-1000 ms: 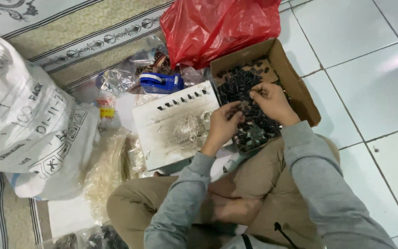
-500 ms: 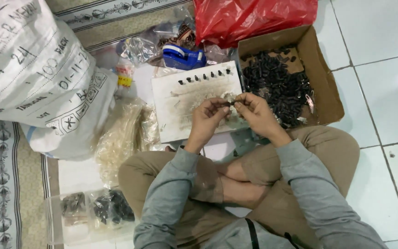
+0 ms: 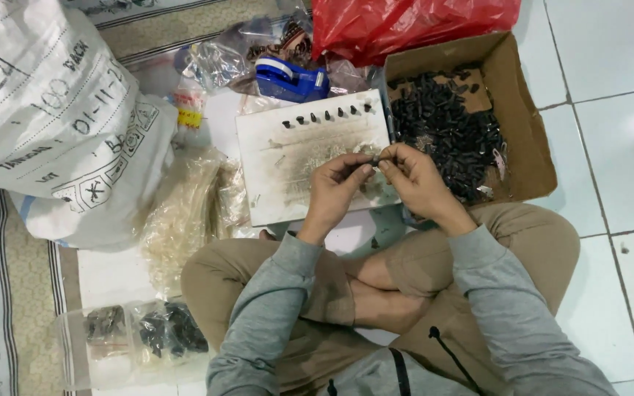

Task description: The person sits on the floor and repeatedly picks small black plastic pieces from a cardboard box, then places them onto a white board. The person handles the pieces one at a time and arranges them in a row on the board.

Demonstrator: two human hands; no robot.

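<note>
A small dark part (image 3: 376, 158) was found pinched between the fingertips of the left hand (image 3: 335, 192) and the right hand (image 3: 416, 180), both hands being closed narrowly on it from either side, just above the near edge of a white board (image 3: 288, 176). The part was too small for its shape to be made out fully; its long axis was judged to lie roughly level, running left to right between the two hands, and which end led could not be determined. On the far edge of the board, a row of seven small dark pieces (image 3: 328, 115) was seen standing upright, spaced apart. A cardboard box (image 3: 526, 139) just to the right of the board was observed to hold a large heap of similar dark pieces (image 3: 445, 132). On this showing, the work was judged to be at an early stage: few pieces set out, many left in the box. A blue tape dispenser (image 3: 288, 79) lay beyond the board, a red plastic bag (image 3: 405, 26) behind it, and a large white sack (image 3: 53, 125) to the left. Clear bags of pale strands (image 3: 181, 220) lay beside the left knee.
</note>
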